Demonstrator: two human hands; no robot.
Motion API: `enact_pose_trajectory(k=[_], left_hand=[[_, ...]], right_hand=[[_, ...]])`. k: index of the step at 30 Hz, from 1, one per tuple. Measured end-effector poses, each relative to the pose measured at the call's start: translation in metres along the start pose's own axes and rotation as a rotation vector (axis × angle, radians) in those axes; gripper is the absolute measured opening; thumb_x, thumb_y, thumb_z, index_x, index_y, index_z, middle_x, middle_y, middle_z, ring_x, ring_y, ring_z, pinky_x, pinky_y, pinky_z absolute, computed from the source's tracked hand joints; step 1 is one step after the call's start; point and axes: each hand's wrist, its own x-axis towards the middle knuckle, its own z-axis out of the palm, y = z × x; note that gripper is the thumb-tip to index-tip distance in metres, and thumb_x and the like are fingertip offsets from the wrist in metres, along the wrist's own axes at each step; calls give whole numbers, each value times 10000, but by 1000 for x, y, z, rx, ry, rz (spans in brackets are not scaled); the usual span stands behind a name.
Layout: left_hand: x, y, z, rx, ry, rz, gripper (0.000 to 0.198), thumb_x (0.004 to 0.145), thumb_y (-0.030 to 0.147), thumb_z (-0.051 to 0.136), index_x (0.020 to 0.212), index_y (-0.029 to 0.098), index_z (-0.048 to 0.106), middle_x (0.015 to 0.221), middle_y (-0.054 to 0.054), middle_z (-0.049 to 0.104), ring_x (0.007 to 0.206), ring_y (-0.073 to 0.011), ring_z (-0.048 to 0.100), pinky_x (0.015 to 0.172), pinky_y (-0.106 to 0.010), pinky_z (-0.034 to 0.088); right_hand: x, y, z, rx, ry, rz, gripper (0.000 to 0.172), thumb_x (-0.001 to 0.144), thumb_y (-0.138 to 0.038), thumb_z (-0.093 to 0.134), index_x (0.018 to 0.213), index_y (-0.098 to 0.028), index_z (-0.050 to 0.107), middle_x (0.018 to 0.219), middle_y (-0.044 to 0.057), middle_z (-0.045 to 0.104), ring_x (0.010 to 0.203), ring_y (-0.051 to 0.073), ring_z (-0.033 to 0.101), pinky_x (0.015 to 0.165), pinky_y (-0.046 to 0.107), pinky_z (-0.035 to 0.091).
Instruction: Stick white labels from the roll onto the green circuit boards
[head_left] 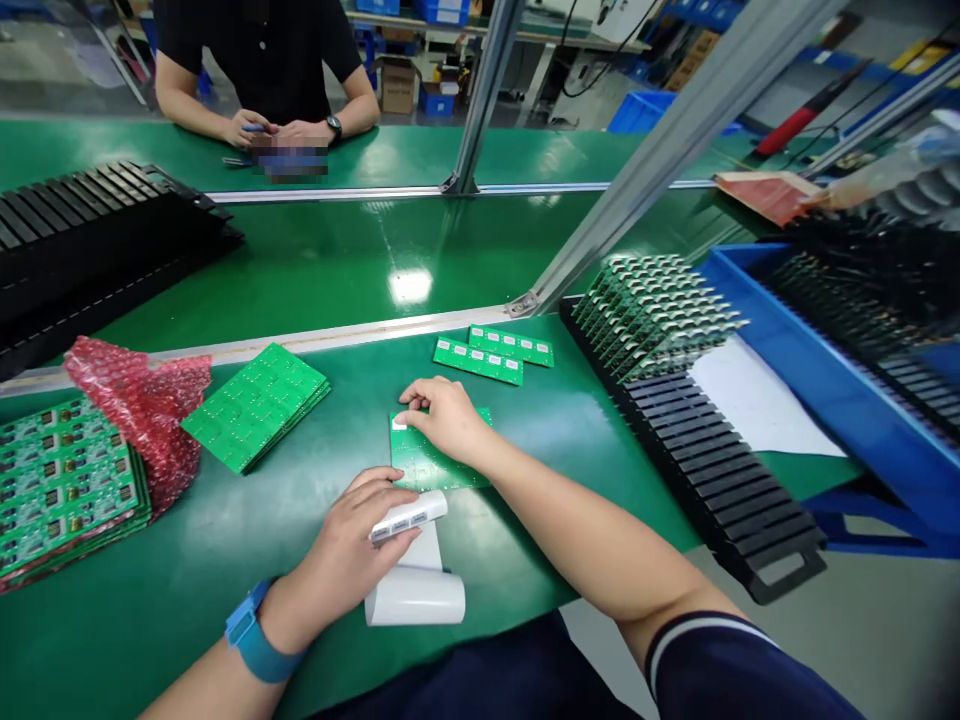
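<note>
Board (433, 464) beneath your right hand (445, 415), its grip unclear; left hand (351, 548), nearer the surface's (202, 555) front edge, grasps label strip (420, 510).

A blue wrist strap (268, 652) bears a brighter clasp (241, 622); the white-striped sleeve (735, 670) looks navy.

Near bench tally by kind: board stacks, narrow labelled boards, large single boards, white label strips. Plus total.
Green board stacks: 2
Narrow labelled boards: 2
Large single board: 1
White label strip: 1
Total: 6
</note>
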Motion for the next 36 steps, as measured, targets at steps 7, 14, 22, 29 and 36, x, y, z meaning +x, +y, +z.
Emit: enact_pose_trajectory(k=[7,14,22,29,36], left_hand=[[-3,7,-3,27,101,-180,285,865,193,743,1117,232,615,997,-40,729,873,-192,720,774,-303,584],[1,12,-2,17,167,-295,89,861,208,712,923,217,649,786,19,728,659,-136,675,631,-233,526],[6,14,-3,-70,149,-434,117,794,256,728,859,210,642,722,32,707,612,-129,637,576,-218,487],[7,12,-3,-82,159,-456,117,773,249,721,848,211,639,713,36,693,600,-130,626,561,-218,471],[0,6,1,2,137,-352,111,828,206,719,871,223,618,725,40,686,631,-141,650,587,-227,486]], right_hand=[[-74,-13,-22,84,-57,-504,194,1001,-269,630,1172,-206,696,1105,93,704,1027,243,622,918,435,499],[-88,-11,-2,36,-47,-657,224,1048,-227,522,1145,-199,722,1024,98,737,904,226,650,812,376,576],[-87,-10,2,-37,91,-708,196,1052,-223,537,1001,-180,722,970,64,783,850,201,704,755,363,556],[-92,-16,4,-100,210,-749,171,1029,-176,554,969,-189,714,1003,74,768,875,207,680,728,361,522],[-69,-3,-20,159,113,-489,109,996,-191,581,921,-218,655,1130,93,717,1117,246,628,980,466,498]])
